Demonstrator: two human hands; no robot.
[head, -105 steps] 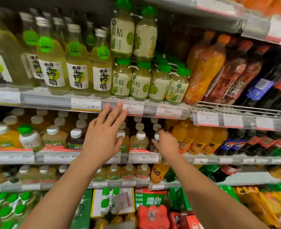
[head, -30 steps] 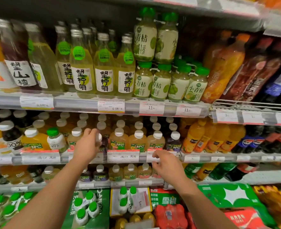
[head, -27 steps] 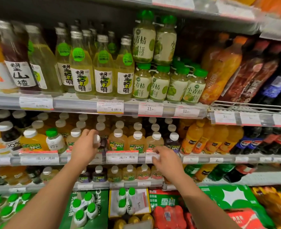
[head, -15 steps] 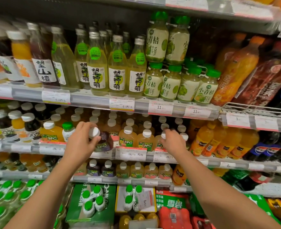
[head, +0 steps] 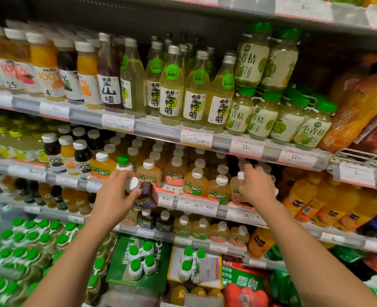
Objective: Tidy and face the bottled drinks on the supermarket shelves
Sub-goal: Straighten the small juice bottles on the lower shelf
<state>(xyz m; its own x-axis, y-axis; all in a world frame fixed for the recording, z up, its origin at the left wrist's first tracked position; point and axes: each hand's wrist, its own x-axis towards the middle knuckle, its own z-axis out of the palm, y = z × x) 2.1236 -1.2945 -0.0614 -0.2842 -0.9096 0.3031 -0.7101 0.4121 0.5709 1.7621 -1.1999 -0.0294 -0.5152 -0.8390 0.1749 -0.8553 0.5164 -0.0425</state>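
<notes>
My left hand (head: 113, 199) grips a small dark purple NFC juice bottle (head: 146, 194) with a white cap, tilted and pulled out in front of the middle shelf. My right hand (head: 255, 187) holds the white cap of a pale orange NFC bottle (head: 236, 188) that stands at the front of the same shelf. Between the two hands stands a row of white-capped NFC juice bottles (head: 196, 185). A green-capped bottle (head: 123, 162) stands just above my left hand.
Tall lemon drink glass bottles (head: 172, 94) and green-capped lime juice bottles (head: 260, 116) fill the shelf above. Orange drink bottles (head: 305, 200) stand to the right. The shelf below holds small NFC bottles (head: 183, 227). Packs of green-capped bottles (head: 138, 260) lie at the bottom.
My left hand has pulled the dark purple bottle off the shelf front and tilted it. My right hand rose from the price rail to a bottle cap. The camera shifted left.
</notes>
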